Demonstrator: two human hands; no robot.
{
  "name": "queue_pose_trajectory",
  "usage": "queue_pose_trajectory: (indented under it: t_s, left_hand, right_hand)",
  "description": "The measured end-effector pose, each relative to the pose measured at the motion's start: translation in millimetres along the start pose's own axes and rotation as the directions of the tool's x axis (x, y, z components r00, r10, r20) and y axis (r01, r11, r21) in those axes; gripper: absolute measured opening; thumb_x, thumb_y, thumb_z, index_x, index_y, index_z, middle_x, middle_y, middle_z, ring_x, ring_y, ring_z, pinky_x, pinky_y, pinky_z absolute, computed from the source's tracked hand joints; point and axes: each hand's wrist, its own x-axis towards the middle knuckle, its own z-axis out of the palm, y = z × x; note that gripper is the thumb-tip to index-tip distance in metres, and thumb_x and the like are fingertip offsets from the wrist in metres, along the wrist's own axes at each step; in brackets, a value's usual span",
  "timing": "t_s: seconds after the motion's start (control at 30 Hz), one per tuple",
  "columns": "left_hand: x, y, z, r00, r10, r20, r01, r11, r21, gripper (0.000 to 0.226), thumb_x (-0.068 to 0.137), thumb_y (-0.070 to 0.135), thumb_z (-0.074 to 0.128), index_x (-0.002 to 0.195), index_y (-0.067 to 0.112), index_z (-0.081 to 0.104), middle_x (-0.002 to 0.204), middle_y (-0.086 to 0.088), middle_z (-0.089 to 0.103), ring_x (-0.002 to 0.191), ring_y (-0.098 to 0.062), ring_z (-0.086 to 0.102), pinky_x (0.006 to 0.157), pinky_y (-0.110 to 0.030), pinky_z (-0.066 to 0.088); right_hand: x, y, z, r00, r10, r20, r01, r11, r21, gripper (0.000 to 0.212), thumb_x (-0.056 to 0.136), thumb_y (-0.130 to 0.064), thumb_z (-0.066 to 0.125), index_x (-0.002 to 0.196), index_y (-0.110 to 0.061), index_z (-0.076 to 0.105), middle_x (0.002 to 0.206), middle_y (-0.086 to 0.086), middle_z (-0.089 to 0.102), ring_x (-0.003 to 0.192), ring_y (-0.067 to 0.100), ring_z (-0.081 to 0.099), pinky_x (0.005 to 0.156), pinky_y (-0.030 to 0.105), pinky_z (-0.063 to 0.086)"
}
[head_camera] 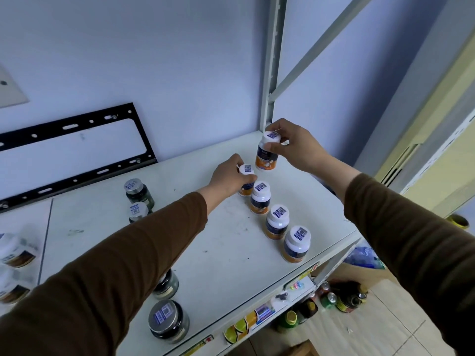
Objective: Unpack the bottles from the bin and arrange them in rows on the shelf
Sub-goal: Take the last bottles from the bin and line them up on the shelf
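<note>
Bottles: five white-capped ones with orange and dark labels stand on the shelf [221, 242], forming a line that runs from 5 o'clock at the front edge toward 12 o'clock at the back.
Front three bottles: free-standing, untouched; front bottle [296, 244], second bottle [276, 222], third bottle [260, 197], each just beside the next.
Fourth bottle [246, 182]: upright on the shelf, touching or nearly touching the third one at its 10 o'clock.
Back bottle [267, 151]: at the 12 o'clock end of the line, near the shelf post [270, 73]; whether its base touches the shelf cannot be told.
Left hand [227, 177]: fingers curled round the cap of the fourth bottle, grasping it from above.
Right hand [295, 145]: fingers and thumb pinch the cap of the back bottle.
Dark jars: four with grey lids, at 9 o'clock of the line; two at the back, back jar [137, 192] and the jar in front of it [138, 211]; two at the front, half-hidden jar [167, 285] under the left sleeve and front jar [168, 321].
White tubs: two blurred ones at the far 9 o'clock edge, upper tub [15, 250] and lower tub [11, 289].
Black metal bracket [77, 152]: one, leaning on the wall behind the shelf.
</note>
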Motion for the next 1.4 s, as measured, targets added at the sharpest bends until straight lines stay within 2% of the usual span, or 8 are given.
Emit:
queue_pose_trajectory:
  t_s: [0.1, 0.23, 0.37, 0.6, 0.77, 0.93, 1.1, 1.4]
  left_hand:
    - [-2.1, -0.1, 1.9, 1.000, 0.008, -0.007, -0.008, 1.000, -0.002, 0.043, 0.078, 0.042, 0.076, 0.099, 0.018, 0.048, 0.090, -0.001, 0.061, 0.089, -0.024, 0.061, 0.063, -0.029, 0.040]
    - [-4.5, -4.0, -10.6, 1.000, -0.016, 0.019, 0.016, 1.000, -0.001, 0.057, 0.077, 0.047, 0.078, 0.117, 0.018, 0.049, 0.111, -0.003, 0.063, 0.099, -0.023, 0.062, 0.079, -0.033, 0.050]
    - [-7.8, -13.1, -44.1, 1.000, -0.027, -0.009, 0.027, 1.000, 0.011, 0.057, 0.076, 0.047, 0.079, 0.119, 0.023, 0.050, 0.116, 0.000, 0.059, 0.101, -0.019, 0.062, 0.076, -0.030, 0.048]
    - [-20.8, -32.4, -81.8, 0.999, -0.028, -0.041, 0.030, 0.998, 0.054, 0.044, 0.080, 0.038, 0.078, 0.115, 0.021, 0.059, 0.118, 0.000, 0.061, 0.105, -0.017, 0.061, 0.078, -0.029, 0.049]
    - [-28.4, -42.5, -88.4, 0.999, -0.032, -0.043, 0.033, 0.999, 0.033, 0.036, 0.082, 0.035, 0.076, 0.112, 0.021, 0.061, 0.115, 0.001, 0.062, 0.102, -0.017, 0.063, 0.080, -0.030, 0.050]
    - [-31.9, -46.7, -86.4, 0.999, -0.033, -0.024, 0.034, 0.999, 0.022, 0.033, 0.084, 0.033, 0.075, 0.110, 0.019, 0.062, 0.115, 0.000, 0.062, 0.098, -0.019, 0.064, 0.076, -0.033, 0.053]
    - [-33.8, -46.4, -83.4, 0.999, -0.044, -0.018, 0.044, 0.999, 0.013, 0.031, 0.084, 0.033, 0.075, 0.109, 0.019, 0.062, 0.114, -0.001, 0.062, 0.097, -0.021, 0.065, 0.071, -0.035, 0.054]
    - [-33.0, -43.6, -82.2, 0.998, -0.049, -0.028, 0.049, 0.999, 0.010, 0.032, 0.085, 0.034, 0.074, 0.110, 0.019, 0.062, 0.114, 0.001, 0.062, 0.097, -0.018, 0.065, 0.065, -0.026, 0.049]
  right_hand:
    - [6.8, -0.3, 3.3, 1.000, -0.015, 0.001, 0.015, 1.000, 0.015, 0.029, 0.088, -0.028, 0.070, 0.113, -0.020, 0.056, 0.108, -0.003, 0.066, 0.091, 0.014, 0.058, 0.087, 0.033, 0.049]
    - [20.4, -3.8, 8.5, 0.999, -0.045, -0.018, 0.045, 0.999, 0.010, 0.029, 0.088, -0.028, 0.068, 0.114, -0.021, 0.055, 0.109, -0.002, 0.065, 0.093, 0.016, 0.058, 0.087, 0.037, 0.051]
    - [41.2, -8.1, 18.2, 0.998, -0.061, -0.025, 0.061, 0.998, 0.000, 0.031, 0.088, -0.026, 0.066, 0.116, -0.023, 0.055, 0.110, -0.001, 0.064, 0.096, 0.022, 0.059, 0.083, 0.038, 0.051]
    - [74.1, -3.4, 53.5, 0.984, -0.096, 0.149, 0.120, 0.980, -0.161, 0.034, 0.087, -0.014, 0.066, 0.120, -0.018, 0.059, 0.116, 0.004, 0.061, 0.103, 0.024, 0.058, 0.092, 0.039, 0.048]
    - [84.3, 5.8, 76.7, 0.958, -0.050, 0.283, 0.115, 0.969, -0.218, 0.035, 0.085, -0.011, 0.069, 0.119, -0.015, 0.060, 0.112, 0.005, 0.064, 0.092, 0.019, 0.055, 0.078, 0.026, 0.040]
    - [85.6, 12.0, 89.0, 0.957, -0.018, 0.289, 0.113, 0.942, -0.316, 0.031, 0.080, -0.022, 0.072, 0.109, -0.025, 0.063, 0.103, -0.004, 0.065, 0.081, 0.014, 0.057, 0.060, 0.014, 0.039]
    - [86.8, 12.7, 95.0, 0.943, 0.051, 0.330, 0.061, 0.946, -0.320, 0.037, 0.080, -0.022, 0.071, 0.116, -0.020, 0.060, 0.114, 0.003, 0.064, 0.096, 0.025, 0.063, 0.083, 0.035, 0.053]
    - [89.4, 15.9, 98.7, 0.941, 0.040, 0.335, 0.080, 0.937, -0.339, 0.040, 0.082, -0.019, 0.071, 0.119, -0.020, 0.058, 0.119, 0.003, 0.062, 0.094, 0.022, 0.059, 0.080, 0.031, 0.049]
